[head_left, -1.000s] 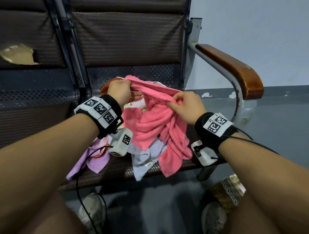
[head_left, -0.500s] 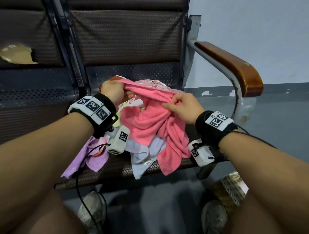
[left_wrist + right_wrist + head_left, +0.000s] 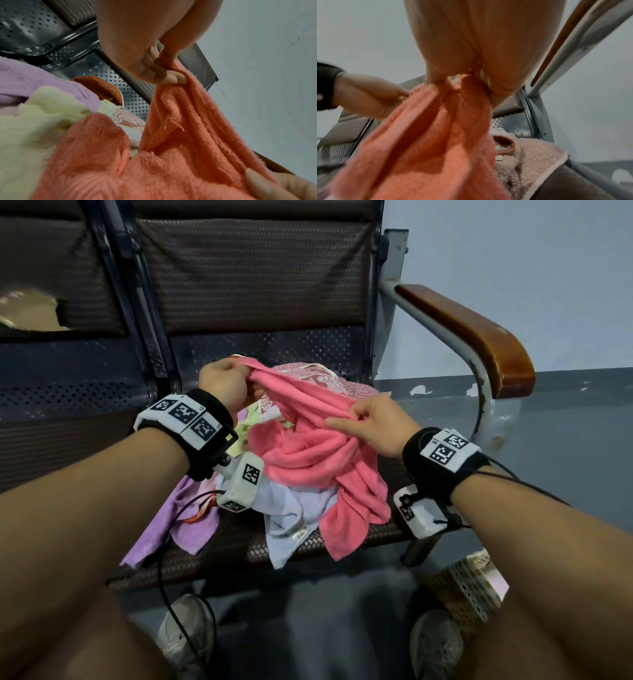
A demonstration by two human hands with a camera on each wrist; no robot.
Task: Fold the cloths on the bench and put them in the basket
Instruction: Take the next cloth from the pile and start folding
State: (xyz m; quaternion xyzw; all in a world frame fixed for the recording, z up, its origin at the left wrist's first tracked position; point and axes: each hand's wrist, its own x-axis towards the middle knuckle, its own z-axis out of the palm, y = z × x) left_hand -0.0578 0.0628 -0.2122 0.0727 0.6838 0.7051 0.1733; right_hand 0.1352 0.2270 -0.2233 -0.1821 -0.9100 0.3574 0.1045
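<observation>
Head view: left hand (image 3: 224, 381) and right hand (image 3: 378, 424) pinch the pink cloth (image 3: 308, 453) stretched between them.

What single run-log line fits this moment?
left hand: grips pink cloth | right hand: pinches it | basket: floor | fold: pending

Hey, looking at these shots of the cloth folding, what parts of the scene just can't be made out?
- Basket: head view, mostly behind the right forearm; contents hidden.
- Pink cloth: bunched between left hand and right hand; its corners cannot be told.
- Pile under it: purple cloth and pale blue cloth partly covered; count unclear.
- Yellow-green cloth: left wrist view, blurred.
</observation>
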